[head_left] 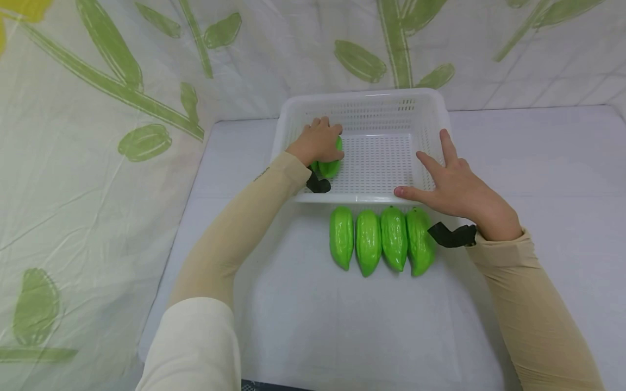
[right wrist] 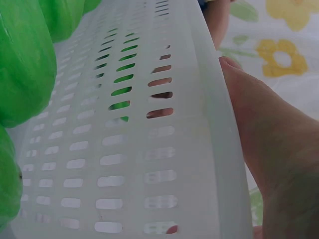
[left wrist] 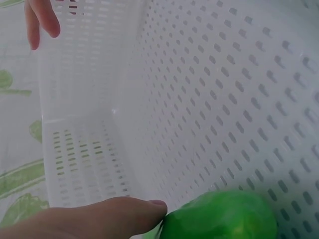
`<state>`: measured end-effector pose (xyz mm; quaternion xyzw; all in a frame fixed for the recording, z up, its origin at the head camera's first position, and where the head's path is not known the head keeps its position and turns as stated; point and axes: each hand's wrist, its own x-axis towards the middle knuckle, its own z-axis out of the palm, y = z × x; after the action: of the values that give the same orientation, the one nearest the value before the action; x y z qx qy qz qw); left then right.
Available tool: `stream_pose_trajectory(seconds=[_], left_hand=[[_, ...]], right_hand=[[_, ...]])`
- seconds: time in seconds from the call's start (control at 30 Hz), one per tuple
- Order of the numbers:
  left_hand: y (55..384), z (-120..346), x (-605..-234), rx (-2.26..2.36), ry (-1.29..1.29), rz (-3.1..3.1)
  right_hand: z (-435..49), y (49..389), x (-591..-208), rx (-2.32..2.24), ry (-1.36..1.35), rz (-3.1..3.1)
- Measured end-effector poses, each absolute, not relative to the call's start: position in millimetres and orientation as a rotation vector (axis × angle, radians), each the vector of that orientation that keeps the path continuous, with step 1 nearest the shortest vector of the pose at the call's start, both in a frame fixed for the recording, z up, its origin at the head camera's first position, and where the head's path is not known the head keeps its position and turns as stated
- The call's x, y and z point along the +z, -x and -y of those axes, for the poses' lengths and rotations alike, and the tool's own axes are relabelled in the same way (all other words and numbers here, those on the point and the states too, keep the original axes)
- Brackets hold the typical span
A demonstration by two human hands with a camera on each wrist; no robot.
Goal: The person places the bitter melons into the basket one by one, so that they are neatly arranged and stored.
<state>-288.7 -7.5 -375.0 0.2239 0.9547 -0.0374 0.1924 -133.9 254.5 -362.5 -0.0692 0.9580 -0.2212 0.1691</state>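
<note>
Green glossy gourds (head_left: 368, 241) with white perforated basket (head_left: 381, 163)

Head view: four gourds, in a row on the table (head_left: 303, 326), just outside the basket's near edge. Left hand (head_left: 320, 142) grasping a further gourd (head_left: 330, 169) inside, by the left edge; a green piece (head_left: 314, 166) beside it, mostly hidden. Right hand (head_left: 455, 187) spread, clenching nothing, thumb on the near rim by the right corner.

Left wrist view: thumb against the grasped gourd.

Right wrist view: gourds close to the basket wall; thumb at the rim.

Handling, by judgement: light, firm, slick-skinned; best held round the thick middle, clear of the tapered tip.
</note>
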Motion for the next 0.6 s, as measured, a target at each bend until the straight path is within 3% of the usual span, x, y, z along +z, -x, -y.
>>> stream_pose_trajectory(seconds=[0.6], left_hand=[[285.0,7.6,-370.0,-0.073,-0.615,-2.666]], right_hand=[[-253.9,133.5,-361.7,-0.628,0.199,-2.719]])
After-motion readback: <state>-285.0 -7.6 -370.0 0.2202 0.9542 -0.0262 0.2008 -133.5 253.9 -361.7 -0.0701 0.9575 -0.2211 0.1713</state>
